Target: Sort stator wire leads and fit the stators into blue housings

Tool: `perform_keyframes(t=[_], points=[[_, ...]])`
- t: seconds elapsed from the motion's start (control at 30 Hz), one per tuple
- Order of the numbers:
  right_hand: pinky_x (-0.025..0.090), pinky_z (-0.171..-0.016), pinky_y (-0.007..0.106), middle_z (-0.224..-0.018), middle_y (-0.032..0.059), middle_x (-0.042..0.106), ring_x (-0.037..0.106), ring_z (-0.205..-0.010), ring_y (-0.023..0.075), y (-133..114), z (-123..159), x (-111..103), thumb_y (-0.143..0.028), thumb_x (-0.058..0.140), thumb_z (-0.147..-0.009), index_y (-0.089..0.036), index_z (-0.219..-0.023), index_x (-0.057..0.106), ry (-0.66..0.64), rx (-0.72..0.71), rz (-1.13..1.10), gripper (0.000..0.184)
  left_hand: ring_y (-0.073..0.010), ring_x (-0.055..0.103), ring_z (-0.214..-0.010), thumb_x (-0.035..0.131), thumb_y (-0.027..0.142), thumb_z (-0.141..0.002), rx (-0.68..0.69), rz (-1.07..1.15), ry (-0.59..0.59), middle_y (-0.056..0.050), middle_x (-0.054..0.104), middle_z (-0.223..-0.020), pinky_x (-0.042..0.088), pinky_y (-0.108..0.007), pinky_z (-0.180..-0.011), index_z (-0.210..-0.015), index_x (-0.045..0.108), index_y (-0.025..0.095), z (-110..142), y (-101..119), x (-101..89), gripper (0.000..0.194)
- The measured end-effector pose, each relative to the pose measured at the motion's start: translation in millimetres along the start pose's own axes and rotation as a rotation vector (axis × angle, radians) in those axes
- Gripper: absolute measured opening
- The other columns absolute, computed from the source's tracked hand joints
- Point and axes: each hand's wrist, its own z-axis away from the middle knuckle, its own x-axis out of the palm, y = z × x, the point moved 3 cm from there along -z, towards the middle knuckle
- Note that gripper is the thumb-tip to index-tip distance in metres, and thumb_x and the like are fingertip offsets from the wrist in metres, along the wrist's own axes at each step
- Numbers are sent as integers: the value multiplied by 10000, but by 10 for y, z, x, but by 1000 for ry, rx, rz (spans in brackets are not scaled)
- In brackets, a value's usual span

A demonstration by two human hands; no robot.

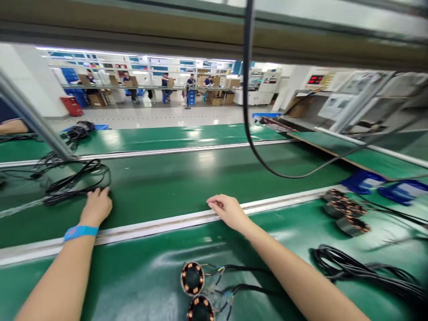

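Black cable bundle [80,180], one loose looped hank of smooth, thin cords, lies at the left on the green belt [160,178], at the fingertips of the left hand [96,206]. That hand's fingers curl downward at the hank's near end; I cannot tell whether they are clamped on it. One bright blue band [81,232] circles the left wrist. Above the near white rail [147,231], the right hand [230,210] is loosely curled, thumb and fingers close together; whether they meet or pinch anything, I cannot tell.

Two white rails run along the belt, the far rail [187,150] straight and narrow, the near one marked by a brownish groove. On the glossy green near surface [133,276] sit two ring-shaped stators [193,277] with copper windings, one partly cut off by the lower edge, each with black leads. At the right, what look like four more stators [352,225] cluster together, their sides metallic. Just beyond them lie two blue packets [363,180] with pale patches. One thick coil of black cable [364,269] rests at lower right, and one dark cord [246,89] hangs in a curve from above.
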Motion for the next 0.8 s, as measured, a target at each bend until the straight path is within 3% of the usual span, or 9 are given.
perform_keyframes(t=[0.13, 0.3, 0.57, 0.67, 0.8], points=[[443, -704, 326, -803, 52, 662, 567, -712, 190, 141, 281, 85, -505, 568, -903, -189, -1035, 747, -78, 30, -73, 386, -295, 524, -1313, 616, 320, -983, -69, -22, 15, -126, 533, -1418, 464, -543, -1102, -1377, 526, 176, 87, 5, -1, 429], [458, -821, 331, -942, 71, 712, 623, -878, 225, 318, 296, 95, -633, 600, -886, -181, -1036, 720, -161, 109, -283, 490, -250, 607, -1147, 627, 343, -978, -91, -27, 36, -89, 631, -1210, 518, -496, -1015, -1267, 597, 172, 181, 27, -120, 337], [433, -779, 322, -912, 65, 701, 579, -829, 216, 354, 250, 63, -700, 598, -852, -170, -1012, 720, -112, 154, -310, 566, -210, 650, -1042, 594, 420, -996, 50, 117, 27, -75, 666, -1151, 544, -443, -968, -1234, 622, 172, 206, 315, -190, 344], [433, -789, 322, -914, 64, 698, 578, -834, 215, 341, 260, 64, -688, 604, -855, -171, -994, 724, -107, 143, -314, 548, -229, 629, -1128, 557, 433, -1013, -44, 110, 109, -94, 643, -1234, 523, -463, -1008, -1264, 602, 167, 137, 223, -244, 369], [434, -786, 320, -905, 60, 693, 576, -828, 210, 327, 254, 82, -671, 602, -865, -174, -990, 730, -101, 137, -319, 529, -280, 569, -1241, 558, 435, -1008, -270, -5, 168, -122, 600, -1308, 462, -542, -1080, -1330, 558, 160, -15, -98, -337, 424]])
